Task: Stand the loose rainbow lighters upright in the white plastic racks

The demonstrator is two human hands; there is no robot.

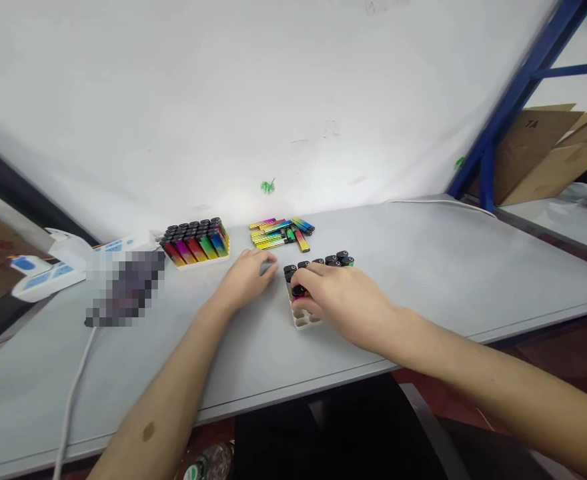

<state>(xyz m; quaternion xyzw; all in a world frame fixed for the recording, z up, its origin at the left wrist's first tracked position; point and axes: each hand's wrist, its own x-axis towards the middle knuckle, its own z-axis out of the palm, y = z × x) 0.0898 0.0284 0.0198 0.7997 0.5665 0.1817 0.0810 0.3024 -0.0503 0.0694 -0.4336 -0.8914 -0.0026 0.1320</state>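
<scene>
My right hand [343, 297] pinches a lighter [299, 291] between thumb and fingers, at a white tray with round-edged slots [304, 320]. Black-topped lighters [342, 257] stand upright in the tray's far rows, while bare slots show at its near left corner. The hand covers much of the tray, so I cannot tell how deep the held lighter sits. To the left, my left hand [247, 279] rests on the table with curved fingers, thumb and forefinger apart and nothing between them. Beyond both hands lies a loose pile of shiny multicoloured lighters [273, 233].
A second white tray [204, 263] packed with upright lighters stands by the wall at left. Near it are a white power strip [118, 245], a pixelated dark object [133, 290] and a white cable [76, 387]. Cardboard boxes [543, 150] sit beyond a blue metal frame [513, 87].
</scene>
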